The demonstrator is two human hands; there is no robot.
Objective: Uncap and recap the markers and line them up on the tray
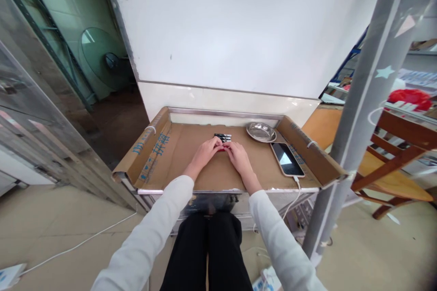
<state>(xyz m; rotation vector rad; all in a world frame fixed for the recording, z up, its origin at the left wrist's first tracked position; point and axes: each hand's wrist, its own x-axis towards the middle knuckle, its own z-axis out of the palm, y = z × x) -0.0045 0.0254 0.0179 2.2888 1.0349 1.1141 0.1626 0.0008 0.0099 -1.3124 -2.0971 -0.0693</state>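
Observation:
My left hand (pixel 205 152) and my right hand (pixel 238 155) meet over the middle of the cardboard-lined tabletop (pixel 184 150). Their fingers are closed around a small red object (pixel 222 148), mostly hidden by the fingertips, so its kind cannot be made out. Just beyond the fingertips, several short black sticks with silvery-white ends (pixel 224 137) lie side by side on the cardboard. They are too small to identify.
A round metal dish (pixel 261 132) sits at the back right. In front of it lies a phone (pixel 287 159) with a white cable (pixel 297 184) running off the front edge. Raised cardboard sides border the top. A grey post (pixel 351 113) and wooden chair (pixel 399 163) stand at right.

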